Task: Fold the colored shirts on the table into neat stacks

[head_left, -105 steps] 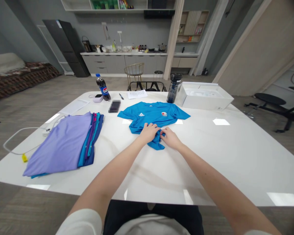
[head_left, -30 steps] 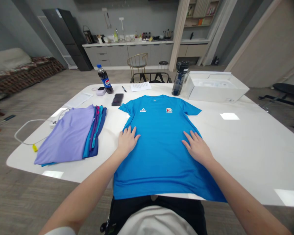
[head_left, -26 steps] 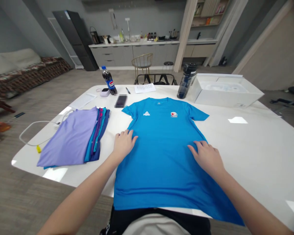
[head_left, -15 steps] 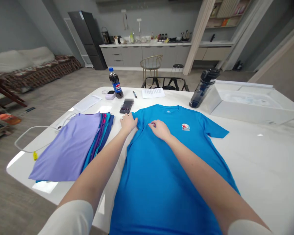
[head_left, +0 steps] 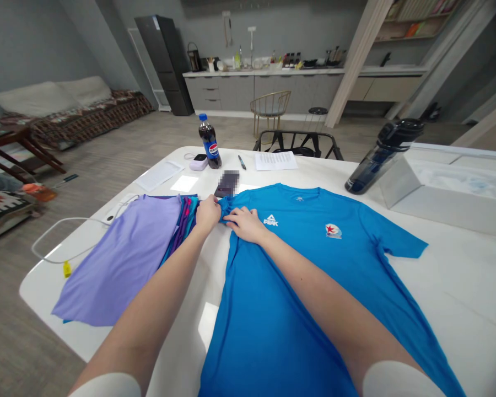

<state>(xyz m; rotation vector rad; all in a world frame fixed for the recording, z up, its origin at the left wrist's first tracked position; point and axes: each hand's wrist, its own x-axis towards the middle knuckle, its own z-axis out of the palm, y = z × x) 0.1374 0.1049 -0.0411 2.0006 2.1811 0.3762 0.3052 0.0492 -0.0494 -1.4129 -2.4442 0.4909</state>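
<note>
A blue T-shirt (head_left: 297, 264) lies front side up on the white table (head_left: 182, 358), its collar pointing away from me and a white logo and round badge on its chest. My left hand (head_left: 209, 213) is closed on the end of the shirt's left-lying sleeve, which bunches between my hands. Just right of it, my right hand (head_left: 247, 223) rests on the shirt near that shoulder, fingers bent against the cloth; whether they pinch it is hard to see. To the left lies a stack of folded garments, a lilac one (head_left: 122, 259) on top.
Behind the shirt are a dark phone (head_left: 228, 183), a cola bottle (head_left: 210, 142), a pen (head_left: 242, 162) and a printed sheet (head_left: 276, 160). A dark water bottle (head_left: 376, 160) and an open white box (head_left: 450, 193) stand at right. A white cable (head_left: 45, 234) loops over the left edge.
The shirt, bunched earlier, was spread flat. My hands have moved from its sides up to the left-lying sleeve, and my left hand has gripped it. The view has turned left.
</note>
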